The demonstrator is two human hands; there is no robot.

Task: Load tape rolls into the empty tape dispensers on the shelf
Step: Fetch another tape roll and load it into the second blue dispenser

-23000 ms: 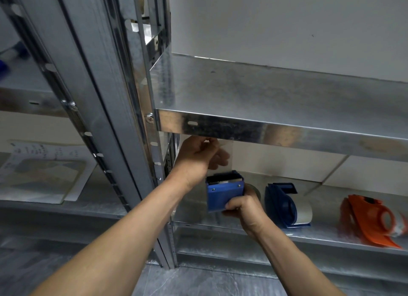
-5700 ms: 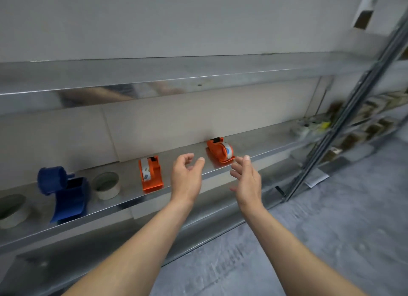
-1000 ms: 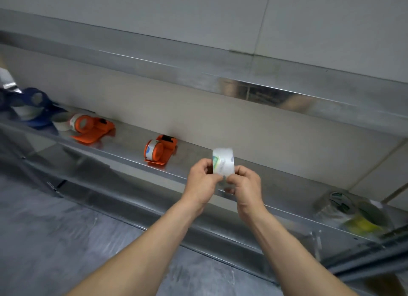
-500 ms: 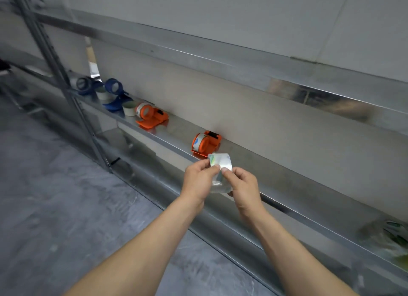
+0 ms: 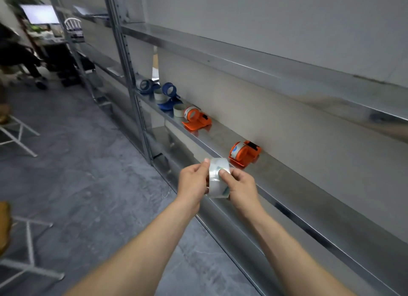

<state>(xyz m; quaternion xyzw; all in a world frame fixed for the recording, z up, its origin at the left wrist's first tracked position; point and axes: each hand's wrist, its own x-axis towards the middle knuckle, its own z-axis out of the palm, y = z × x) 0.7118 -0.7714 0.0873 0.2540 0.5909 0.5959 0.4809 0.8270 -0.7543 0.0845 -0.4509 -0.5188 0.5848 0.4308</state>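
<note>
blue dispenser [image 5: 169,97] hub looks empty | left hand [image 5: 192,181] pinches tape roll [image 5: 217,177] at its rim | roll held just before the shelf [image 5: 298,185] edge, not on it | right hand [image 5: 242,185] thumb and fingers clamp its other side | handling: light, stiff, glossy (likely slippery); best gripped across both rims

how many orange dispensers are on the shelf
2. The near orange dispenser sits on the shelf at centre; the far orange dispenser stands farther left, beside a loose tape roll. Others may be offscreen.
</note>
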